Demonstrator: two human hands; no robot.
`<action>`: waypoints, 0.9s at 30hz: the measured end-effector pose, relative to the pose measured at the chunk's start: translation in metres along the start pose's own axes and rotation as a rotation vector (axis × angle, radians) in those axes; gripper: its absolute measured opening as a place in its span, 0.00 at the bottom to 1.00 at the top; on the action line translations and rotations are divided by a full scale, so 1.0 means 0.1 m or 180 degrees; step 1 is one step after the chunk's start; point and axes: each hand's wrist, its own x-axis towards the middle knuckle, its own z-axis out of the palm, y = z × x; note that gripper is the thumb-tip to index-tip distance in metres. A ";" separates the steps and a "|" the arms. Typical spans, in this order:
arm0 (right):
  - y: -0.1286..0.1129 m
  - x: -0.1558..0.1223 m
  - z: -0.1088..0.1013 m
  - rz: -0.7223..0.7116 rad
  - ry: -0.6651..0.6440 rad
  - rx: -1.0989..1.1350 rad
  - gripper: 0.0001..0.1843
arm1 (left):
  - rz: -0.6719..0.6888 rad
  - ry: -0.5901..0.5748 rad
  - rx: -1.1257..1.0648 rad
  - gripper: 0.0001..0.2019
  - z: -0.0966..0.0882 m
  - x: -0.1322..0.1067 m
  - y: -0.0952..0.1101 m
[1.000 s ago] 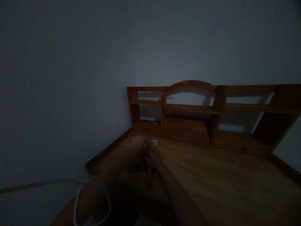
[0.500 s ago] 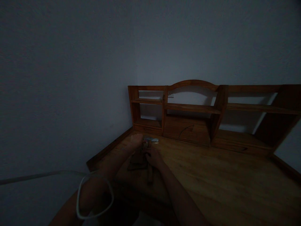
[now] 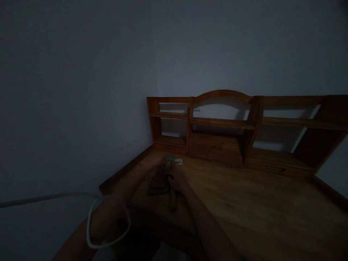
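Observation:
The light is dim and details are dark. My left hand [image 3: 157, 159] is at the far left of the desk, looking closed, but its fingers are blurred and I cannot make out what is in them. My right hand [image 3: 176, 179] is closed around the upper part of a narrow brown wooden strip [image 3: 173, 201], whose lower end points toward me. Between my arms, left of the strip, lies a dark brown flat piece [image 3: 157, 189] with a stepped edge. Just beyond both hands rests a small silvery object [image 3: 176, 160], its kind unclear.
A wooden shelf unit [image 3: 223, 123] stands along the back of the wooden desk [image 3: 244, 195]. A wall [image 3: 81, 108] rises at the left. A white cable [image 3: 89, 232] hangs in a loop before my left forearm. A wall socket [image 3: 197, 108] shows behind the shelves.
My left hand has shifted slightly left and is more blurred. My right hand stays on the wooden strip. The whole view has moved a little.

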 end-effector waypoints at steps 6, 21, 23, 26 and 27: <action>-0.02 0.00 -0.01 0.0093 -0.0008 -0.0062 0.13 | -0.0178 -0.0099 0.0149 0.15 -0.08 -0.01 -0.01; -0.04 -0.01 -0.03 0.0247 0.0665 0.0287 0.16 | 0.0123 0.0464 -0.0421 0.24 -0.13 0.07 -0.05; 0.00 0.01 -0.05 0.0524 0.0864 0.0453 0.13 | 0.0299 0.0544 -0.1004 0.25 -0.08 0.12 0.06; 0.14 0.01 -0.14 0.1112 0.1320 0.0813 0.13 | 0.0070 0.0524 -0.2139 0.22 0.03 0.20 0.31; 0.20 0.00 -0.19 0.1306 0.1527 0.0971 0.13 | -0.0016 0.0510 -0.2373 0.21 0.08 0.22 0.42</action>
